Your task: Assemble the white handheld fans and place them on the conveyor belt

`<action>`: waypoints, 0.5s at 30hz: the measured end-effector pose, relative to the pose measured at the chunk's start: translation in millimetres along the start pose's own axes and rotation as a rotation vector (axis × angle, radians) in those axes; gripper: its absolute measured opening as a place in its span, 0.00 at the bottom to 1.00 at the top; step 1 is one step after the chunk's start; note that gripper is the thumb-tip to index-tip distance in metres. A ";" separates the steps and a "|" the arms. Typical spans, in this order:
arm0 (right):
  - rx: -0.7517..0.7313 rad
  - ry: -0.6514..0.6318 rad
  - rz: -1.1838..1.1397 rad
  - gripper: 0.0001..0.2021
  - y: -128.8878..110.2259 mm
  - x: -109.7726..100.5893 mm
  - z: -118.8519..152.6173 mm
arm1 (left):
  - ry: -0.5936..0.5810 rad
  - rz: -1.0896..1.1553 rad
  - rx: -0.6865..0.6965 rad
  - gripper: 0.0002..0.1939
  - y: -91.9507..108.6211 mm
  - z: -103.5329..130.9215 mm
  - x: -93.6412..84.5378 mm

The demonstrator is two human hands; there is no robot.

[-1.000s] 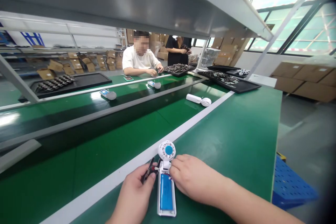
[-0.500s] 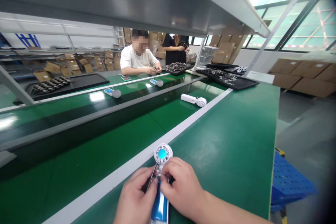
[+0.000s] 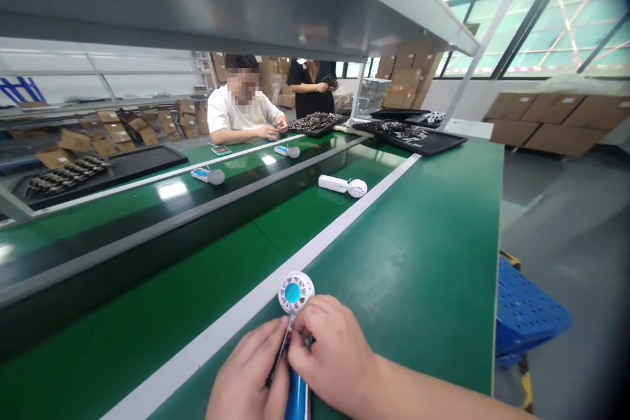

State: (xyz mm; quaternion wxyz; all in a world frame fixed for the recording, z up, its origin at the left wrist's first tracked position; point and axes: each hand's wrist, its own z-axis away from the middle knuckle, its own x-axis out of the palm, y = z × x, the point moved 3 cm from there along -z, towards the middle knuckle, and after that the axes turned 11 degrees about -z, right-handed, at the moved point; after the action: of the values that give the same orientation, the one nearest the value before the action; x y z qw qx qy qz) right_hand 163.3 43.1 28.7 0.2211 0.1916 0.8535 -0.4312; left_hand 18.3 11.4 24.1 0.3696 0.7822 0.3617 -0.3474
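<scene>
A white handheld fan (image 3: 296, 291) with a round blue centre lies at the front edge of the belt line, its opened handle with a blue inside pointing toward me. My left hand (image 3: 249, 371) is closed beside the handle around a slim metal tool (image 3: 278, 356) that looks like tweezers, its tip at the fan's neck. From the other side, my right hand (image 3: 332, 348) is closed, thumb and index finger pinched at the neck. Those fingertips cover whatever small part they grip.
Another white fan (image 3: 343, 185) lies on the green belt, and two blue-handled ones (image 3: 209, 175) lie beyond the divider. Black trays of parts (image 3: 411, 136) stand farther back. A co-worker (image 3: 243, 108) sits across, another stands behind. A grey shelf (image 3: 197, 6) hangs overhead; a blue perforated bin (image 3: 531, 308) is at right.
The view has turned slightly, so the scene shifts left. The tool in my left hand lies steeper along the handle, and both hands have drawn closer over the fan's neck.
</scene>
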 end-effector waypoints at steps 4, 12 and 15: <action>-0.027 -0.014 -0.024 0.08 0.8 -0.1 0.8 | 0.022 -0.047 0.082 0.16 2.7 -3.6 -5.3; -0.204 -0.039 -0.012 0.10 -0.5 3.3 4.6 | -0.028 0.006 0.108 0.16 2.4 -6.9 -8.4; -0.225 -0.023 0.010 0.10 2.0 6.7 5.8 | -0.097 0.084 0.030 0.16 0.0 -7.2 -7.0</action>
State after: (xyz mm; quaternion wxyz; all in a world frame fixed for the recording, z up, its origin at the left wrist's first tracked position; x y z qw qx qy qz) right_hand 160.0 40.3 20.7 0.2532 0.1651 0.8929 -0.3338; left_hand 16.8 15.3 33.3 0.3890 0.7845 0.3050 -0.3745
